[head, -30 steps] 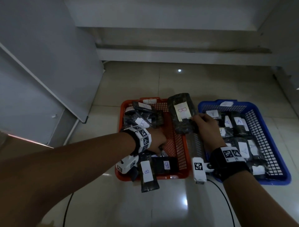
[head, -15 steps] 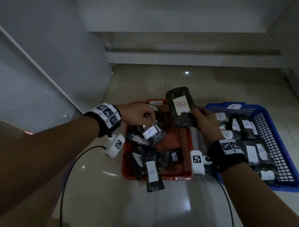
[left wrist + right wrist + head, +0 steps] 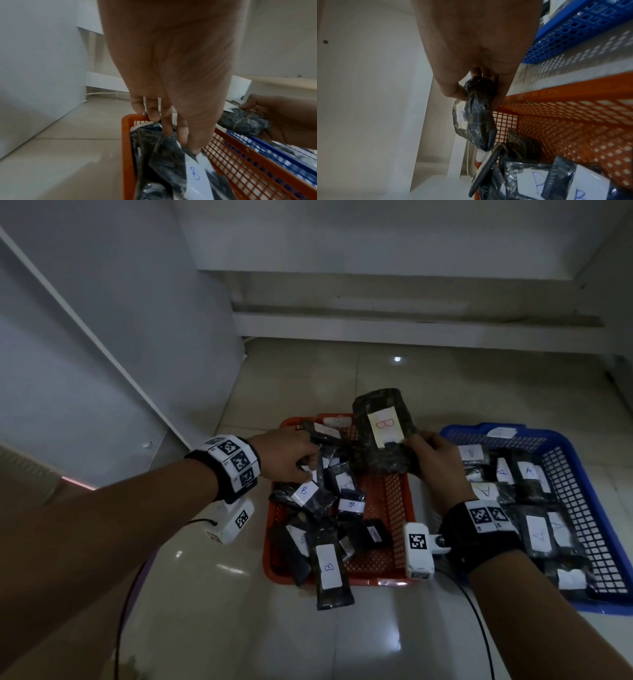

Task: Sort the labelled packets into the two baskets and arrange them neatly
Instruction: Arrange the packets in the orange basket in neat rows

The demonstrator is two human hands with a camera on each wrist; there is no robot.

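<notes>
The right hand (image 3: 433, 460) held a big packet (image 3: 383, 436) marked B upright over the far part of the red basket (image 3: 399, 508). The left hand (image 3: 287, 455), fingers curled, pinched a small packet (image 3: 323, 434) there. A-packets (image 3: 534, 530) lay in the blue basket (image 3: 582, 484).

His left hand (image 3: 287, 455) has come up from the orange basket's (image 3: 399, 501) near end to its far packets.

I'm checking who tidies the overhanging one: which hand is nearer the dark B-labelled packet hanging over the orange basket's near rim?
Left. The left hand works inside the orange basket, up-left of that packet; the right hand is farther, above its right rim.
</notes>
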